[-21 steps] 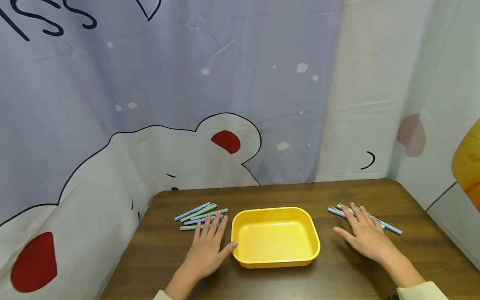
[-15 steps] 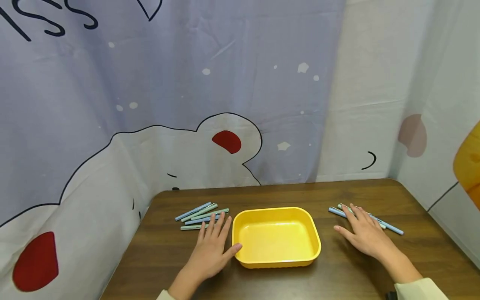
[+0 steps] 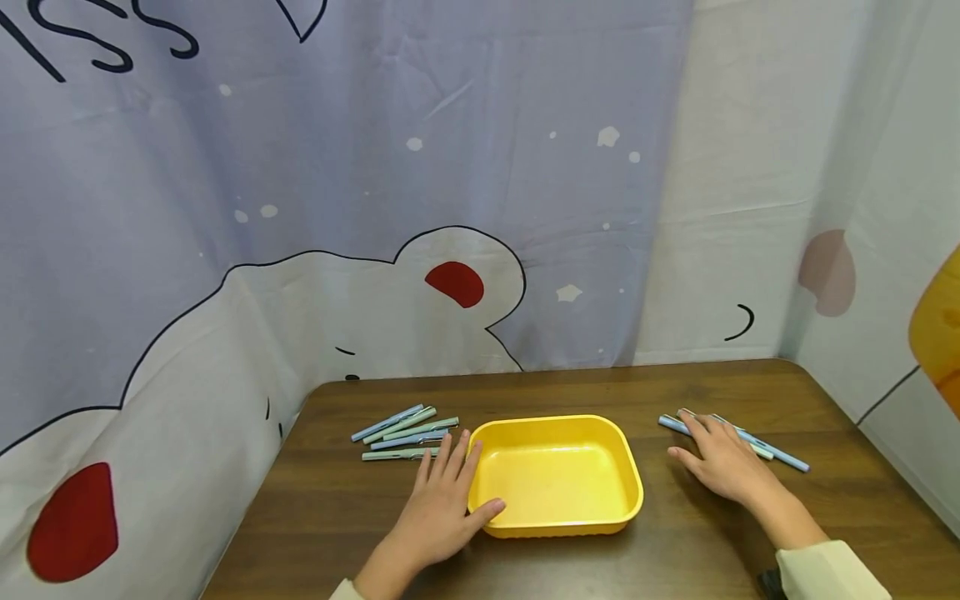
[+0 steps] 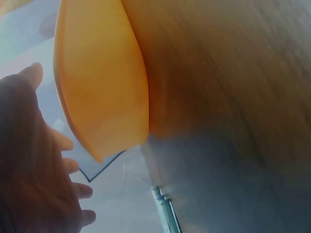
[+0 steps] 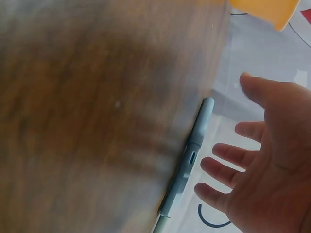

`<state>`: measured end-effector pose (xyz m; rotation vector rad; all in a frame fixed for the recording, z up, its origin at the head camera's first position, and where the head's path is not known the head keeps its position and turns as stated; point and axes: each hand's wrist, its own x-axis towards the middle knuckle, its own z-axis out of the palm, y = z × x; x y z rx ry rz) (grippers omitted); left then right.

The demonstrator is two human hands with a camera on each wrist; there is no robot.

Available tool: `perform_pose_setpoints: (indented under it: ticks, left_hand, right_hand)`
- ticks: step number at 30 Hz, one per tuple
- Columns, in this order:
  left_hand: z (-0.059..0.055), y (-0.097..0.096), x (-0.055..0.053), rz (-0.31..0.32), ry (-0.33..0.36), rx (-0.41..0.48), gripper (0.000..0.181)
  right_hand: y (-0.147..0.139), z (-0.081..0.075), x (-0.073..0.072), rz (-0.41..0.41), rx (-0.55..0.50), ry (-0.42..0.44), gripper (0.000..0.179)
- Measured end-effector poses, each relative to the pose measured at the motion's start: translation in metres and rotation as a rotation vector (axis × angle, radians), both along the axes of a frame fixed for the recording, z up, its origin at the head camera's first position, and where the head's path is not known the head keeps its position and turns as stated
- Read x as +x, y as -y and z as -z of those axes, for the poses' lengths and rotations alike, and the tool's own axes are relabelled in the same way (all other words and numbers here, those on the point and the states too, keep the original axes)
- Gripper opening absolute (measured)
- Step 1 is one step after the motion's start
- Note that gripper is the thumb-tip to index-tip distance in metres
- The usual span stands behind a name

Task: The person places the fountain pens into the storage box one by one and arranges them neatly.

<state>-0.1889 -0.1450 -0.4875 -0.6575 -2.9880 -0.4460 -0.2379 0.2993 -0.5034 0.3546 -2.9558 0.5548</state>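
Note:
My left hand (image 3: pixel 441 518) hovers at the left rim of a yellow plastic tray (image 3: pixel 555 530), fingers straight and thumb spread over the near left corner. In the left wrist view that hand (image 4: pixel 41 165) shows beside the tray's wall (image 4: pixel 104 87), holding nothing. Just beyond its fingertips lie several blue and green pens (image 3: pixel 408 440). My right hand (image 3: pixel 726 463) reaches over a second small group of pens, partly covering a blue pen (image 3: pixel 783 456) and a green one. The right wrist view has its fingers extended (image 5: pixel 233 155) close above a pen (image 5: pixel 187 160), without gripping it.
All of this stands on a brown wooden table (image 3: pixel 562 575) with rounded far corners. A printed curtain (image 3: pixel 465 167) hangs right behind the table's far edge and along its right side.
My left hand has shifted right, from beside the tray to over its left rim. The right hand has stayed over the pens, its fingers drawn in slightly.

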Motion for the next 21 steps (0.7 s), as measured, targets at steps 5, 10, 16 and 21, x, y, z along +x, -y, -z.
perform_pose_setpoints:
  ticks: [5,10,16,21]
  left_hand:
    - [0.003,-0.005,0.000,0.004,0.005,-0.013,0.085]
    - [0.007,-0.009,0.001,0.001,0.002,-0.016,0.086]
    - [0.009,-0.014,0.003,0.005,0.000,-0.015,0.089]
    - [0.009,-0.017,0.002,0.004,0.002,-0.026,0.096]
  right_hand:
    - [-0.002,0.000,-0.005,-0.010,0.018,-0.007,0.064]
    - [-0.004,0.003,-0.010,-0.014,0.021,-0.013,0.060]
    - [-0.006,0.007,-0.018,-0.009,0.031,-0.026,0.055]
    - [-0.006,0.007,-0.023,-0.002,0.060,-0.034,0.043]
